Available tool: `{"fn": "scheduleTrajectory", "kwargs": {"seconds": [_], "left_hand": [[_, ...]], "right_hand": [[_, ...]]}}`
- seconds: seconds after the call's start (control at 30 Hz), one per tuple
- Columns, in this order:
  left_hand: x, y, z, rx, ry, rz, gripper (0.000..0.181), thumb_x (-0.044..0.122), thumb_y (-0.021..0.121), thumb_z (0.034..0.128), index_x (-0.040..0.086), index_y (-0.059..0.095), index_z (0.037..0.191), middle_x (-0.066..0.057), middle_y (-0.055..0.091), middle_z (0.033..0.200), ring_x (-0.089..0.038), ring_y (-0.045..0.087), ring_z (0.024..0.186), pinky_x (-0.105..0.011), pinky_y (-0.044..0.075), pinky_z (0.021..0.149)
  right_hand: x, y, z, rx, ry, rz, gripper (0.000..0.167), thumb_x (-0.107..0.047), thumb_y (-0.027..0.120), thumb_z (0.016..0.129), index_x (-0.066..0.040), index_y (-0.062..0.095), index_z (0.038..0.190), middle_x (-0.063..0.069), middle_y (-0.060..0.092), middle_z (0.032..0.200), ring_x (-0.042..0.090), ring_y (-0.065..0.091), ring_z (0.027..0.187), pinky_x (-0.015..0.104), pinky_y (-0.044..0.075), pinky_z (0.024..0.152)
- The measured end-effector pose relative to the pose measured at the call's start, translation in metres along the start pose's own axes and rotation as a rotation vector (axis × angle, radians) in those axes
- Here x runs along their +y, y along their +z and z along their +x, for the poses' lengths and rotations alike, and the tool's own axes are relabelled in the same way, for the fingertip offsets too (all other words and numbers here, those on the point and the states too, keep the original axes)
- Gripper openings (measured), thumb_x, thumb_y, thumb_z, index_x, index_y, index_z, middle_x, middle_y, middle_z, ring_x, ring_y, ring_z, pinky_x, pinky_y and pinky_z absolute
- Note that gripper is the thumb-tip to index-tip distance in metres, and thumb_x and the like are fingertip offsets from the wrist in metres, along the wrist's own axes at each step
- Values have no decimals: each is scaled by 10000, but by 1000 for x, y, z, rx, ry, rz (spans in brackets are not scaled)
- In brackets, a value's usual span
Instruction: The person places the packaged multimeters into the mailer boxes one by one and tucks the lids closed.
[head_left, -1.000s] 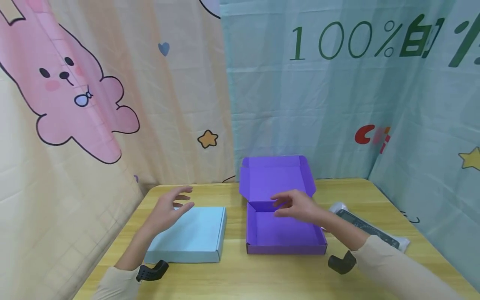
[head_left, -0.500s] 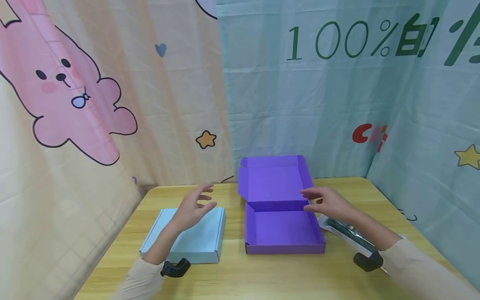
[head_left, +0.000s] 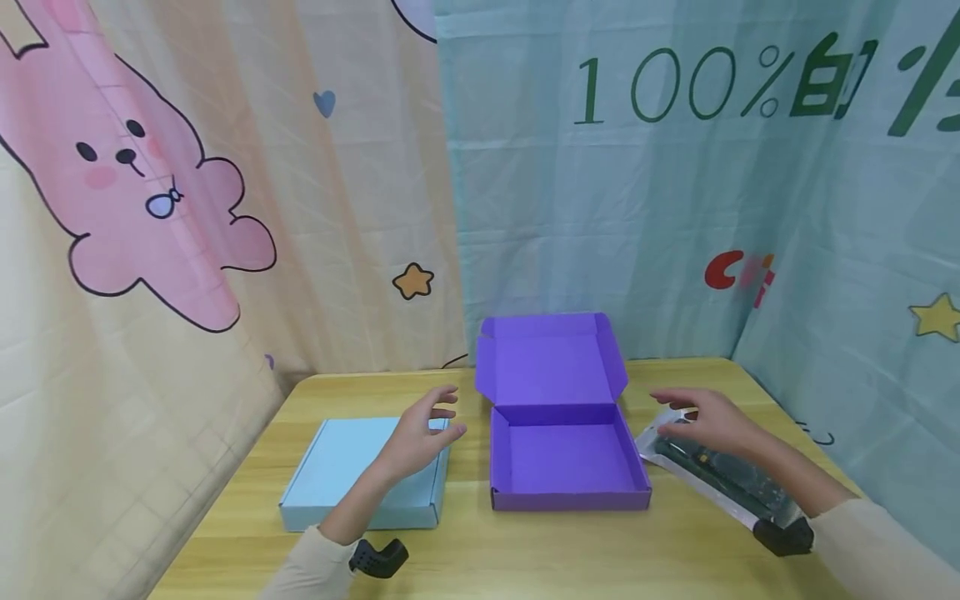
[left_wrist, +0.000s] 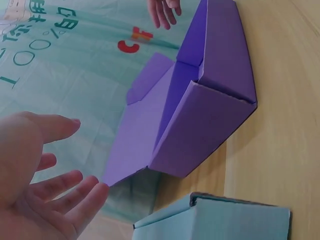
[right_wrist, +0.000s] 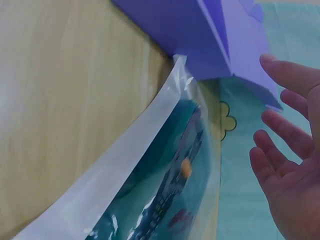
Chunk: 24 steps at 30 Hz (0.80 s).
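Observation:
A purple cardboard box (head_left: 570, 457) stands with its lid raised at the back, and nothing shows inside it. To its left lies a light blue box (head_left: 352, 458) with the lid down. My left hand (head_left: 416, 437) hovers above the blue box's right side, fingers loosely bent and holding nothing. At the right, my right hand (head_left: 705, 419) is over a clear-and-white plastic bag (head_left: 720, 479) with a dark, printed item inside. Its fingers are loosely extended and grip nothing. The right wrist view shows the bag (right_wrist: 150, 175) apart from the hand. What the bagged item is, I cannot tell.
Everything sits on a wooden table (head_left: 540, 554). Printed curtains (head_left: 570, 208) hang behind it and along both sides. Black wrist cameras are strapped to both wrists; the right one (head_left: 783, 536) overlaps the bag's near end in the head view.
Both hands have moved to the right. The right hand has gone from over the purple box to over the bag; the left has crossed the blue box. The boxes stay put.

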<state>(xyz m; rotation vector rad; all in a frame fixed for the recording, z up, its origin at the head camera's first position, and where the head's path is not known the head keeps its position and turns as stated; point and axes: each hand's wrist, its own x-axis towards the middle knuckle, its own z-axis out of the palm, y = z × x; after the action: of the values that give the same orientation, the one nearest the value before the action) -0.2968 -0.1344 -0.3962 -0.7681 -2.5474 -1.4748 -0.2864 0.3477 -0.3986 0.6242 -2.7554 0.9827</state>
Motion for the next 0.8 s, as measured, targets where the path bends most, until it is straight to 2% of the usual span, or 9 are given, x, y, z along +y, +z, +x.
{"fn": "scheduleTrajectory", "kwargs": {"seconds": [0.13,0.33,0.5,0.67,0.8], "left_hand": [[2,12,0,-13,11,-34,594,128,729,984,43,465,1510,-152,552,1423,-380,586,1248,-419,566,951],[5,28,-3,-31,-17,-98,607,136,734,978,-20,464,1498,-193,548,1422,-431,550,1280,-458,535,1001],[5,42,-6,-55,-16,-130,608,100,724,976,-81,445,1485,-256,526,1432,-463,535,1289,-452,530,1010],[0,56,-10,-103,-31,-135,638,92,717,977,-113,407,1495,-305,478,1465,-445,521,1309,-426,520,1023],[-1,67,-13,-99,-34,-143,665,10,741,935,-126,404,1492,-341,438,1461,-496,481,1319,-447,506,1036]], "right_hand": [[8,-2,-10,-1,54,-24,621,-232,832,896,46,594,1397,270,630,1321,492,589,1180,615,529,938],[23,-4,-25,6,103,-87,681,-305,842,880,50,584,1401,282,615,1332,503,573,1186,622,534,925],[41,-7,-37,31,107,-112,707,-332,852,873,65,584,1394,298,609,1335,531,562,1181,635,533,909],[53,-9,-45,19,113,-101,738,-358,862,860,63,584,1399,303,606,1339,514,589,1157,602,555,890],[55,-8,-49,2,138,-102,772,-361,863,856,81,560,1411,319,583,1358,501,598,1146,590,562,877]]}}
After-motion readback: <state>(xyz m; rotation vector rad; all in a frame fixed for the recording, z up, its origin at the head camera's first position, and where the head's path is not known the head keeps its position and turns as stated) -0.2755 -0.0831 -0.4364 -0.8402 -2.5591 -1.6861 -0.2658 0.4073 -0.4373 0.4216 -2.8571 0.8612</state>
